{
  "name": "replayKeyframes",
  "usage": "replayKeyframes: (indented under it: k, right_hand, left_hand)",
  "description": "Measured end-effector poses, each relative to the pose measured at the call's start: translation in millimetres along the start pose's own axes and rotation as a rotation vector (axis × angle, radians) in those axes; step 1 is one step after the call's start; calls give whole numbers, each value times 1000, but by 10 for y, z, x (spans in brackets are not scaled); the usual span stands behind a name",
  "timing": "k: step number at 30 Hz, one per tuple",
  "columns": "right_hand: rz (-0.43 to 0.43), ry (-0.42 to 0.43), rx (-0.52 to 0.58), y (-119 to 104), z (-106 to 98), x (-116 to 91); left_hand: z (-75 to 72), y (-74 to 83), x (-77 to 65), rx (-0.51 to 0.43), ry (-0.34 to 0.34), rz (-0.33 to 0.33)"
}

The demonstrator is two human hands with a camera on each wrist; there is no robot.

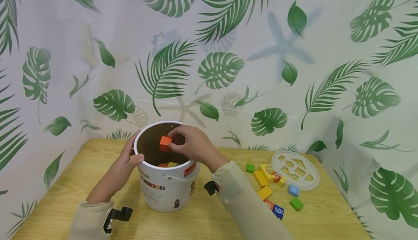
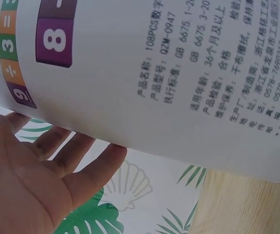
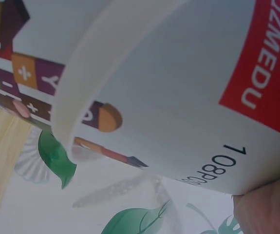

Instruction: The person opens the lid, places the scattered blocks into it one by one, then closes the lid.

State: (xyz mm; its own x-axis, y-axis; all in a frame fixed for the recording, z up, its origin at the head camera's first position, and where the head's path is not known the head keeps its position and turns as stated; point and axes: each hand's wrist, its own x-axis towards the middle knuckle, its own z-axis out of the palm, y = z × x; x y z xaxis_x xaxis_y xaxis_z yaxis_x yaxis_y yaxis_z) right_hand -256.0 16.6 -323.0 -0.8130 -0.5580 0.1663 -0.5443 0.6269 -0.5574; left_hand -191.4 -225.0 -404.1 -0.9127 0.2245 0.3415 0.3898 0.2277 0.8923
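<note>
In the head view, a white bucket [image 1: 156, 189] with printed sides stands upright on the table. My left hand [image 1: 125, 158] holds its left side, the thumb at the rim and the fingers along the outer wall. In the left wrist view, those fingers [image 2: 88, 178] touch the bucket's wall. Over the bucket's mouth, my right hand [image 1: 192, 144] pinches an orange-red block [image 1: 165, 143] between thumb and fingers. A yellow block [image 1: 171, 164] and an orange one show low inside; the rest of the inside is dark. In the right wrist view, only a bit of the right hand [image 3: 266, 209] appears.
To the right on the wooden table [image 1: 209, 218] lie loose blocks: yellow ones [image 1: 260, 178], green ones [image 1: 296, 204], a light blue one [image 1: 293, 190] and a dark blue numbered one [image 1: 278, 211]. A white lid with cut-out shapes [image 1: 311, 160] lies behind them. A leaf-patterned curtain [image 1: 222, 98] hangs behind.
</note>
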Motion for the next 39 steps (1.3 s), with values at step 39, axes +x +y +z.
replayKeyframes:
  k: [39]
  right_hand:
    - [-192,299,328,171,55,-185]
  left_hand:
    - [-2,5,-12,61,25,-53]
